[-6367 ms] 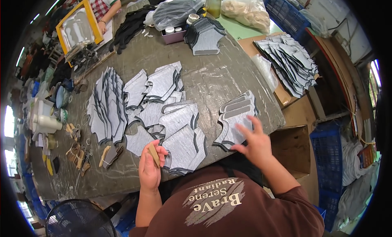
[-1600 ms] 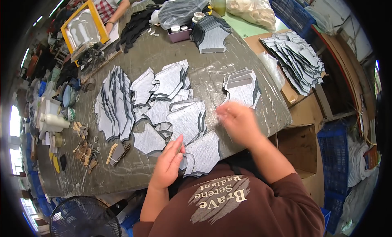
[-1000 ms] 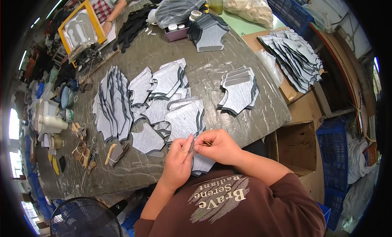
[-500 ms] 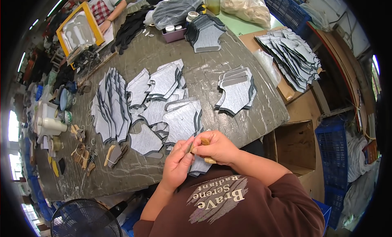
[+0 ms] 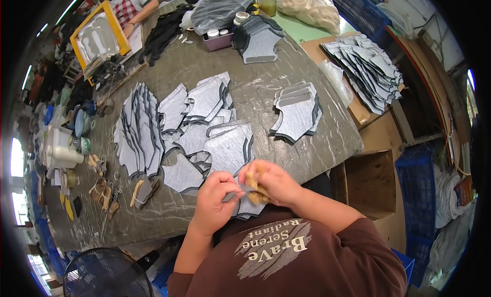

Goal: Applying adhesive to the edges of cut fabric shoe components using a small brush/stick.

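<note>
My right hand point(image 5: 272, 183) is closed round a small bundle of tan, strip-like pieces point(image 5: 257, 196), blurred by motion. My left hand point(image 5: 217, 201) is beside it with thumb and fingers pinched together; whatever lies between them is too small to make out. Both hands are over the table's near edge. Under and between them shows a grey cut fabric piece point(image 5: 250, 207) with a dark underside. Just beyond lies a stack of grey cut pieces point(image 5: 227, 149), and further such pieces point(image 5: 181, 174) are spread to its left.
A tall fanned stack of grey pieces point(image 5: 138, 131) stands at left, near small banded bundles point(image 5: 144, 192). Another pile point(image 5: 296, 113) lies right of centre. Across the table a person point(image 5: 130, 10) is beside a yellow frame point(image 5: 99, 36). A black fan point(image 5: 107, 274) stands lower left.
My hands have moved apart from each other, the left one shifting slightly left. The tan bundle stays in my right hand, turned and blurred.
</note>
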{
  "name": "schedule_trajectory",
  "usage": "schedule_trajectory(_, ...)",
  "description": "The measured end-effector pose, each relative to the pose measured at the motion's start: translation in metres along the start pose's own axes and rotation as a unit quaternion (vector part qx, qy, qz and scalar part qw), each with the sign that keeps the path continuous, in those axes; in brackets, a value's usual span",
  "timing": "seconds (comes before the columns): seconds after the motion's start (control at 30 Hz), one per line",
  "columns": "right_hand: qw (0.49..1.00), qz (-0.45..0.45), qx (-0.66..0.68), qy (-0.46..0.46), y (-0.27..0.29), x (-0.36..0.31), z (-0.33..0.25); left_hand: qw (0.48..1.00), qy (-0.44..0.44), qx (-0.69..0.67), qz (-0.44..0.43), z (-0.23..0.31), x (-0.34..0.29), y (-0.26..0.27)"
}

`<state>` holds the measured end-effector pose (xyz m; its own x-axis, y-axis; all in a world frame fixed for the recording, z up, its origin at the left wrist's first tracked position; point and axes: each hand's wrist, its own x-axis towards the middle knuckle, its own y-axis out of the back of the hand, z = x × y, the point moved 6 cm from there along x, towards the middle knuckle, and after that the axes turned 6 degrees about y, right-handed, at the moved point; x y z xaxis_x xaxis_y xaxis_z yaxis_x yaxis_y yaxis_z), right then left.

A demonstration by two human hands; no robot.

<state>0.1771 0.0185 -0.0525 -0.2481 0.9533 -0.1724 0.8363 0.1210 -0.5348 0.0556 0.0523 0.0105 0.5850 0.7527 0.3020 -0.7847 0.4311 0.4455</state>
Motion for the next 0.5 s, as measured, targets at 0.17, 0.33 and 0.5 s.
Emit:
schedule_trajectory(0.17, 0.918, 0.255, 0.220, 0.209, 0.072, -0.003, -0.036, 0.952, 0.255, -0.129, 0.114, -0.049, -0.028, 0.007)
schedule_trajectory(0.33, 0.976, 0.161, 0.032, 0.142, 0.075, -0.026, -0.028, 0.917, 0.354, -0.159, 0.088, -0.060, -0.029, 0.000)
schedule_trajectory(0.5, 0.656, 0.040, -0.701, 0.276, 0.024, -0.043, -0.017, 0.904, 0.401, -0.143, 0.043, -0.073, -0.026, -0.013)
